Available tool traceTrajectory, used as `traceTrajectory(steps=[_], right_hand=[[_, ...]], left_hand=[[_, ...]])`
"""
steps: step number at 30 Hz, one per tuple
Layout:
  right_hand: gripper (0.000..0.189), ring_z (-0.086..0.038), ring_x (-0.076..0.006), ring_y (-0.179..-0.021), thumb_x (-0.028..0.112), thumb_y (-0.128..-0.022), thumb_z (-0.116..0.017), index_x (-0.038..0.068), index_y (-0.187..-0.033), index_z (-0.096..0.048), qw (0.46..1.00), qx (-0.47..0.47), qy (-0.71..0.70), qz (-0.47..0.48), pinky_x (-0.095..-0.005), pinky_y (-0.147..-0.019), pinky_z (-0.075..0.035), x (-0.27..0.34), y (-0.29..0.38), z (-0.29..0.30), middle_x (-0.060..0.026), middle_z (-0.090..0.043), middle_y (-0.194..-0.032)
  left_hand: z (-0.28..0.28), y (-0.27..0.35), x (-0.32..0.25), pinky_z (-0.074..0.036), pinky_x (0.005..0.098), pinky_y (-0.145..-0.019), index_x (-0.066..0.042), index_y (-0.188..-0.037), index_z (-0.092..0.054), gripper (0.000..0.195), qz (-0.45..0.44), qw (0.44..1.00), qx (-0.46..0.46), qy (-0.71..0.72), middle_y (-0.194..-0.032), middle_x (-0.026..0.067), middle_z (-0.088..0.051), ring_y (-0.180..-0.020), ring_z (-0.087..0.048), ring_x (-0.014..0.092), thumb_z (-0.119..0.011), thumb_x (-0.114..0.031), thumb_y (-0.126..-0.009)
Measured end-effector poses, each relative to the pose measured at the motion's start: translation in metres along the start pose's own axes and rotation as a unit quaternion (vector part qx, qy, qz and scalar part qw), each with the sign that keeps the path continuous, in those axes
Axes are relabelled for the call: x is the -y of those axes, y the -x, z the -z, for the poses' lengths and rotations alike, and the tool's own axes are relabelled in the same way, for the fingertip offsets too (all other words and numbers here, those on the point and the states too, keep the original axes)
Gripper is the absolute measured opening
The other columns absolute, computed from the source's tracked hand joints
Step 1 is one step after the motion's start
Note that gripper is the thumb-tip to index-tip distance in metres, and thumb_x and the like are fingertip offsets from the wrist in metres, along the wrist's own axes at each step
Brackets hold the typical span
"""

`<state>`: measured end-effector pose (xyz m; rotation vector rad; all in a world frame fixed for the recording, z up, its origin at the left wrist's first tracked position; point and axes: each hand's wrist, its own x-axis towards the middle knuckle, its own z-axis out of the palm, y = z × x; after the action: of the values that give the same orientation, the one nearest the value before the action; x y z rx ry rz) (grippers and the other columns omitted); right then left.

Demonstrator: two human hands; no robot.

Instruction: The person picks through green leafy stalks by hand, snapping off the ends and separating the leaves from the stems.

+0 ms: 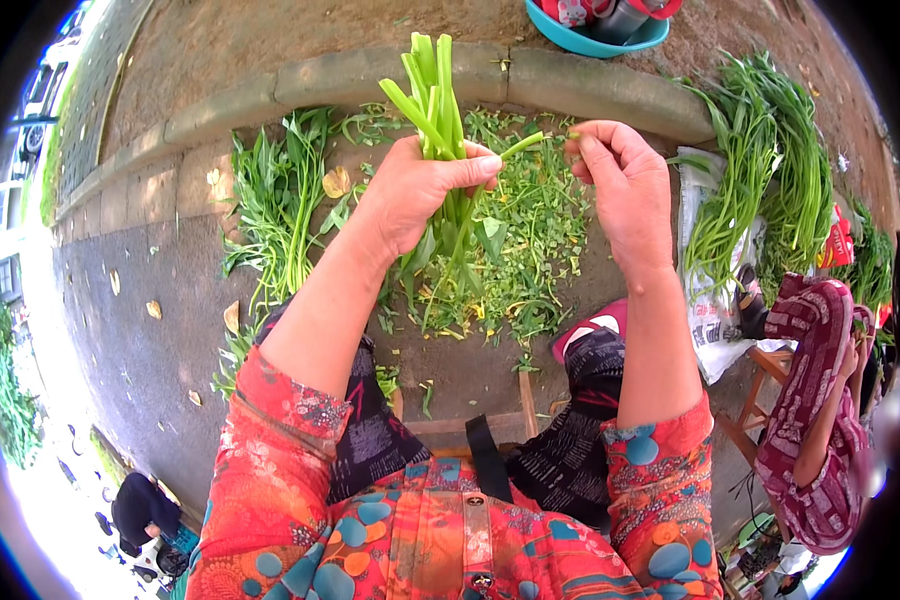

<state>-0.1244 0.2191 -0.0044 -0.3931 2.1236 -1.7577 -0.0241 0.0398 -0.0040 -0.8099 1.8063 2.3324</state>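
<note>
My left hand (439, 180) is closed around a bunch of green leafy stalks (439, 97), their cut ends up and their leaves hanging below the fist. One thin stem sticks out sideways from my left thumb towards the right. My right hand (615, 172) is raised just beyond that stem's tip, thumb and forefinger pinched on a tiny green piece. Beneath my hands, leaf and stem scraps (525, 255) cover the ground. A pile of long leafy stalks (285, 202) lies left of the scraps.
A concrete kerb (577, 86) runs beyond the scraps, with a blue basin (607, 49) behind it. Long green stalks (757, 165) lie at right, partly on a white woven sack (709, 330). A person in patterned maroon clothes (810, 450) sits at right. Another person (142, 510) is at lower left.
</note>
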Motion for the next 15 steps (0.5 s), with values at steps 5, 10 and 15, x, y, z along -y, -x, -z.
traceTrajectory(steps=[5,10,15], right_hand=[[0.019,-0.051,-0.0064,-0.069,0.004,-0.085,-0.059,0.001,-0.102,-0.066,0.999,0.019,0.022,0.044,-0.0228,-0.062,-0.044,0.0011,0.0008,-0.0004,-0.0008,-0.062,-0.084],[0.016,-0.055,-0.0158,-0.066,0.004,-0.085,-0.059,0.004,-0.1,-0.066,0.972,0.043,0.134,0.187,-0.0274,-0.062,-0.045,0.0009,0.0041,-0.0053,-0.0059,-0.062,-0.083],[0.009,-0.06,-0.0295,-0.073,0.007,-0.084,-0.06,0.004,-0.091,-0.064,0.935,0.062,0.244,0.252,-0.0351,-0.064,-0.048,-0.0011,0.0077,-0.0057,-0.0113,-0.061,-0.083]], left_hand=[[-0.0033,0.0009,-0.0007,-0.045,0.0287,-0.068,0.001,-0.09,-0.067,0.02,0.002,1.0,-0.008,0.005,-0.079,0.0064,-0.064,-0.074,-0.056,0.014,-0.073,-0.013,-0.077],[-0.0021,0.0029,-0.0049,-0.044,0.0284,-0.066,0.0,-0.087,-0.065,0.021,0.006,1.0,0.004,-0.028,-0.076,0.0046,-0.061,-0.07,-0.055,0.014,-0.072,-0.016,-0.078],[0.0037,-0.001,0.0001,-0.042,0.028,-0.064,0.0,-0.086,-0.065,0.021,-0.005,0.999,0.041,-0.027,-0.073,0.0037,-0.06,-0.068,-0.054,0.013,-0.072,-0.017,-0.077]])
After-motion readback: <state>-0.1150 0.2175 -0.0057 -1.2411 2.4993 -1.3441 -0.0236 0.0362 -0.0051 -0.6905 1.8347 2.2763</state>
